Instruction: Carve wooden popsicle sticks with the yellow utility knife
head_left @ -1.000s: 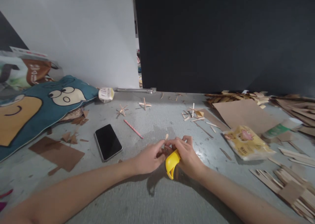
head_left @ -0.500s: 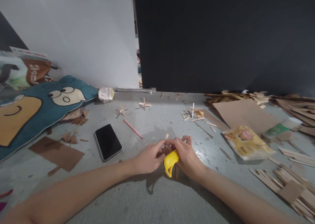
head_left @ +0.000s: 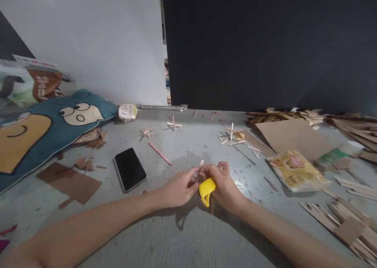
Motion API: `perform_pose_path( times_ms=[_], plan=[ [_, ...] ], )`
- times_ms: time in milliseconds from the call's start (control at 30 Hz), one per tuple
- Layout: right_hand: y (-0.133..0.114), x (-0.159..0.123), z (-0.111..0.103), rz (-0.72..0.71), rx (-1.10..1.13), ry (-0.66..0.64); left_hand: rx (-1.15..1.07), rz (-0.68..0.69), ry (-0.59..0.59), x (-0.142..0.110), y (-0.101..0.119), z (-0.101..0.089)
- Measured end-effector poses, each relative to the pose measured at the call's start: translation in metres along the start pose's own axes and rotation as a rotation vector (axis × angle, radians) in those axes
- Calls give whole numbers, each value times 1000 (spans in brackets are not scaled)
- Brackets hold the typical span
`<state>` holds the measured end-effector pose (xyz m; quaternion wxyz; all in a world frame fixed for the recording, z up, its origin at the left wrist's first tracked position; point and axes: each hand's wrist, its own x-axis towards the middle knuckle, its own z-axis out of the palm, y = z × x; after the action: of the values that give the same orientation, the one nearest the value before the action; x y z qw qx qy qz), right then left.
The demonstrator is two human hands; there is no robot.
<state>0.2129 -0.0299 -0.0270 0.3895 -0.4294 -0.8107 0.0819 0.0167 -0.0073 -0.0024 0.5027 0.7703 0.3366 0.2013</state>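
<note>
Yellow curved plastic-looking tool (head_left: 207, 186) clasped in your right hand (head_left: 224, 185) | slim pale wooden stick (head_left: 202, 163) pinched by your left hand (head_left: 179, 189), above the grey table (head_left: 147, 236) | two small crossed-stick pieces (head_left: 174, 124) look finished beyond; held stick seems mid-work; loose pale sticks (head_left: 237, 143) seem yet unused.

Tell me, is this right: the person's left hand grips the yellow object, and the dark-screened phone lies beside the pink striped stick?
Not quite: the head view shows the yellow object in the person's right hand, not the left hand. The dark-screened phone does lie beside the pink striped stick.
</note>
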Motion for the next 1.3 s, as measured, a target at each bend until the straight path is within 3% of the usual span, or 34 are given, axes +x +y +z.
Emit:
perform_pose_path(
  times_ms=[267,500,733,1033,1300],
  plan=[
    [0,3,0,41,11,-20,7,-19,0,0,-2,-1],
    [2,0,1,-4,1,27,44,14,24,0,-1,-1],
    [8,2,-3,99,-59,203,99,56,4,-4,4,-2],
    [4,0,-4,35,-27,185,61,42,-32,-4,6,-3],
    [5,5,-5,113,-1,188,-324,-60,124,0,0,-3]
  ],
)
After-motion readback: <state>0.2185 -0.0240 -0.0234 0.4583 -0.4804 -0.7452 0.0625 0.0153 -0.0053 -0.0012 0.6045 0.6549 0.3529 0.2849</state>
